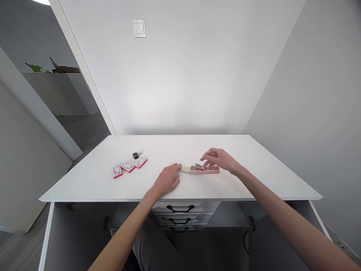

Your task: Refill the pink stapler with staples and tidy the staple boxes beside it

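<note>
A narrow hinged case lies opened out on the white desktop, its pink half to the right. Its cream lid reaches left to my left hand. That hand rests on the desk with fingers stretched out, their tips at the lid's end. Small metal pieces sit in the pink half; their kind is too small to tell. Just above them is my right hand, fingers bent and drawn together in a pinch. Whatever lies between its fingertips I cannot make out.
Several small red-and-white boxes lie on the left of the desk, with a black-headed key behind them. Below the front edge are drawers with black handles and opened cabinet doors. A wall stands behind.
</note>
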`<state>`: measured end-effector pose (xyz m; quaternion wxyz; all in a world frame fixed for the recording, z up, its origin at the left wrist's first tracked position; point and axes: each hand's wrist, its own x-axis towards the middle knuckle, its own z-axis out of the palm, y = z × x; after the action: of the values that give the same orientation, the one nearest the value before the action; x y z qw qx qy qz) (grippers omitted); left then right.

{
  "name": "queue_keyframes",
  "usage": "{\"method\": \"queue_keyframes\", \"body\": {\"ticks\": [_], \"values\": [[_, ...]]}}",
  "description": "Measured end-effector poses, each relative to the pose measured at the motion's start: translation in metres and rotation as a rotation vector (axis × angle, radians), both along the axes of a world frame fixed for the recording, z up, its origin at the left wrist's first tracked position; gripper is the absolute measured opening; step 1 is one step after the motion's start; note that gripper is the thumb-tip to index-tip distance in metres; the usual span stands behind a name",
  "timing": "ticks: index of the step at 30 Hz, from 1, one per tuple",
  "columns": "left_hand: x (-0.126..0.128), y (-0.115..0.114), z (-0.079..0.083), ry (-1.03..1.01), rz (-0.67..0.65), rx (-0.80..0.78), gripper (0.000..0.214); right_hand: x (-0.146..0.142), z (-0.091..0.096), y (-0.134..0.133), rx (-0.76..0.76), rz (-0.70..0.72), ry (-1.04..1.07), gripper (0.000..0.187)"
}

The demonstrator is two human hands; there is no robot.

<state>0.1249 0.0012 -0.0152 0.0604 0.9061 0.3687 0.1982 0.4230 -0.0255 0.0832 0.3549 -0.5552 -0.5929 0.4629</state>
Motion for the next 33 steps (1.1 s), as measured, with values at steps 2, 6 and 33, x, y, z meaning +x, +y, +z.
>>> {"method": "queue_keyframes", "body": {"ticks": [2, 6, 33], "values": [[0.000, 0.000, 0.000, -0.006, -0.002, 0.003, 0.049, -0.002, 0.001, 0.001, -0.009, 0.009, -0.028, 0.018], [0.000, 0.000, -0.002, -0.019, 0.000, 0.012, 0.048, -0.003, 0.002, 0.002, -0.044, 0.082, -0.070, 0.018], [0.003, 0.003, 0.000, -0.038, 0.005, 0.030, 0.042, -0.006, -0.009, -0.005, 0.188, 0.234, -0.500, 0.033]]}}
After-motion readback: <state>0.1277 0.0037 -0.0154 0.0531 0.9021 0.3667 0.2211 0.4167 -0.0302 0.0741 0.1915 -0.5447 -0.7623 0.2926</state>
